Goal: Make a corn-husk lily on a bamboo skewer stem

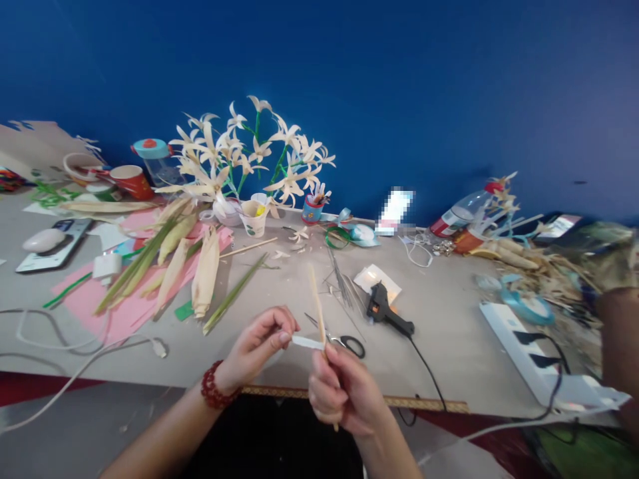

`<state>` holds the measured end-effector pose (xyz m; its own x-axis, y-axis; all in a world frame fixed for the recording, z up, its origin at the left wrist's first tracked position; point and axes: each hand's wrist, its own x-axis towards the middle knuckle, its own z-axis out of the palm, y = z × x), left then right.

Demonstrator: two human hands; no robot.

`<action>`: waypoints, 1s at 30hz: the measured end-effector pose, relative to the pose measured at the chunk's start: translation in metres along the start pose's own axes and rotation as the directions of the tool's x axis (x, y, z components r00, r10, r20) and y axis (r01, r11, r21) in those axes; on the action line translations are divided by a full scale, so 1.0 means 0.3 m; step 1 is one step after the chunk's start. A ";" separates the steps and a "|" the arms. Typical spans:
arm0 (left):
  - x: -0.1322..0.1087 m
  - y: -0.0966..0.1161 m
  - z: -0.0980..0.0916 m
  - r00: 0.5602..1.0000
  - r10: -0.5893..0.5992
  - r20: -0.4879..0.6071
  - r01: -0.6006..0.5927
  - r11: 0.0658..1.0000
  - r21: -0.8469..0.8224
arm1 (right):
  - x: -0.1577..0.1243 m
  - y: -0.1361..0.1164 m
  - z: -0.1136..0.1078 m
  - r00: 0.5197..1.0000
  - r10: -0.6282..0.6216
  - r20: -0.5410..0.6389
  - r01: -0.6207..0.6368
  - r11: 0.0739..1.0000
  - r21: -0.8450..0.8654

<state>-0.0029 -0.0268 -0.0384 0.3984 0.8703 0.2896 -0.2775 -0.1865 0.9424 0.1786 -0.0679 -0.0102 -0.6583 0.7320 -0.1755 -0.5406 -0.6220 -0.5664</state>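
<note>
My right hand is closed round a thin pale wooden stick held upright above the table's near edge. My left hand, with a red bead bracelet at the wrist, pinches the end of a narrow white strip that reaches across to the stick. Both hands hover close together in front of a pair of scissors lying on the grey table.
A black glue gun lies right of the scissors, its cord running off the edge. Corn husks and green stems rest on pink paper at left. A bouquet of husk flowers stands at the back. A white power strip is at right.
</note>
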 end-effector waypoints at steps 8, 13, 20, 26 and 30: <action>-0.004 0.024 0.004 0.998 0.067 -0.002 -0.065 0.972 0.227 | -0.002 0.032 -0.007 0.882 -0.404 -0.244 0.105 0.673 -0.732; -0.004 0.046 -0.004 0.997 0.033 0.076 -0.050 0.968 0.246 | 0.012 0.040 0.002 0.877 -0.436 -0.201 0.112 0.593 -0.797; -0.008 0.027 0.002 1.000 0.007 0.017 -0.009 0.988 0.154 | 0.011 0.035 0.027 0.923 -0.333 -0.192 0.133 0.746 -0.653; 0.010 0.032 0.002 0.995 -0.040 0.090 0.049 0.993 -0.105 | -0.012 0.027 0.032 1.000 0.008 -0.005 -0.009 0.999 -0.048; 0.010 0.009 0.003 0.989 -0.063 0.137 0.094 0.968 -0.232 | -0.029 0.022 0.000 0.988 0.037 0.152 -0.049 0.996 0.076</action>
<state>-0.0015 -0.0251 -0.0349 0.5308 0.8100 0.2493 -0.4342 0.0073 0.9008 0.1807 -0.0784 -0.0124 -0.7501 0.6574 -0.0720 -0.5455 -0.6766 -0.4946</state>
